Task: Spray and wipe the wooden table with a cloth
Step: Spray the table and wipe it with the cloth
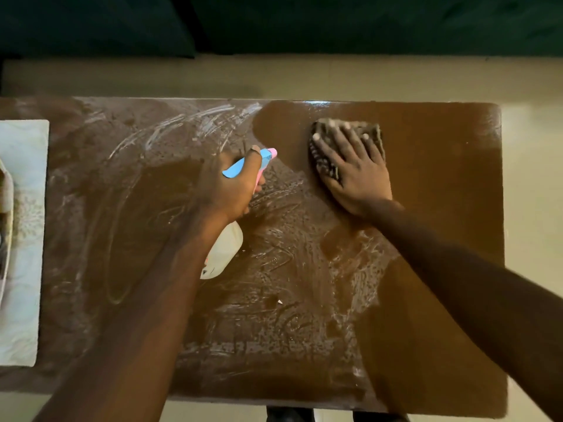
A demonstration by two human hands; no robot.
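The wooden table (441, 184) fills the view; its left and middle are covered with whitish smears and droplets, while its right part is smooth and brown. My right hand (355, 175) lies flat, fingers spread, pressing a dark patterned cloth (323, 166) onto the table's far right area. My left hand (234, 187) grips a spray bottle with a blue and pink head (268, 155) and a white body (224, 254), held over the table's middle, nozzle pointing toward the cloth.
A pale folded fabric or mat (23, 239) lies on the table's left end with a partly seen object on it. Beige floor (304, 77) surrounds the table. A dark green sofa-like shape (335, 22) runs along the far side.
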